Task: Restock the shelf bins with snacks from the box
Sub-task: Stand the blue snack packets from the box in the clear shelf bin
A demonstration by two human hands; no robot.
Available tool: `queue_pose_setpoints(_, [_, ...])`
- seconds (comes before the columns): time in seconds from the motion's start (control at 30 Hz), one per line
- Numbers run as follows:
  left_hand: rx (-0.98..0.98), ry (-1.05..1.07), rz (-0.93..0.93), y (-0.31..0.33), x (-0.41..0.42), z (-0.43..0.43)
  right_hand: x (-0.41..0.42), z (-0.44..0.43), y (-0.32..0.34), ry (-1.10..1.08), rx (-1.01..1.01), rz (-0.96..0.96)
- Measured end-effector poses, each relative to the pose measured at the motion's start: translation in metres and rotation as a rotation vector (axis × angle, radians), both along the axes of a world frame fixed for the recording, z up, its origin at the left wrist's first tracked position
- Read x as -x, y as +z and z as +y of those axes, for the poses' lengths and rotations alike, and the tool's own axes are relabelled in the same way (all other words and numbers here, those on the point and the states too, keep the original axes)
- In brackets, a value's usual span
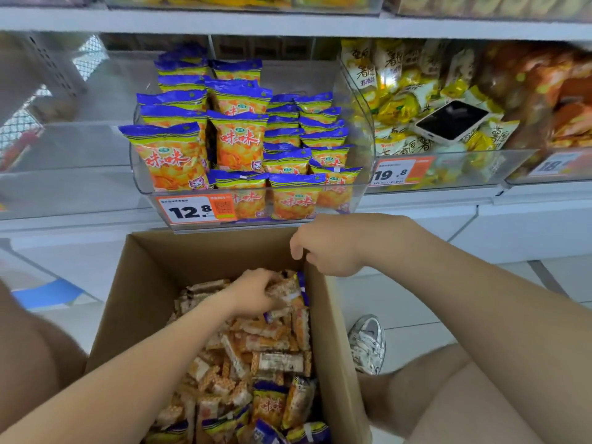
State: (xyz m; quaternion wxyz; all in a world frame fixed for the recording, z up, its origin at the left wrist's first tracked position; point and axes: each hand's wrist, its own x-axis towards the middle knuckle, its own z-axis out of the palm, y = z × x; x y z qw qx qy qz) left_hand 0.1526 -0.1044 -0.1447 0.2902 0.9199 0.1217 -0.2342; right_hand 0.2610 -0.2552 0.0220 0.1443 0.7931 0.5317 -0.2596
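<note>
Probably best lifted straight up: small orange-and-blue foil snack packets [288, 288] bunched in the curled fingers of left hand [253, 293] at 1 o'clock inside open brown cardboard box [144, 277], right hand [330, 248] pinching its rim for steadiness, then carried to clear plastic shelf bin [358, 193] at 12 o'clock.

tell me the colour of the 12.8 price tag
The price tag is white and orange, head view.
</note>
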Motion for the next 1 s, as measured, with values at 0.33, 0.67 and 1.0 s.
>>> queue_pose_setpoints(0.33, [0.892, 0.65, 0.049, 0.152, 0.025, -0.006, 0.002, -0.012, 0.035, 0.048, -0.385, 0.052])
queue_pose_setpoints(0.67, [0.698, 0.637, -0.604, 0.236, 0.058, 0.006, 0.007, -0.004, 0.069, -0.354, -0.811, 0.598])
queue_pose_setpoints(1.0, [0.42, 0.666, -0.942, 0.239, 0.049, 0.025, 0.012, 0.019, 0.082, -0.545, -0.977, 0.8])
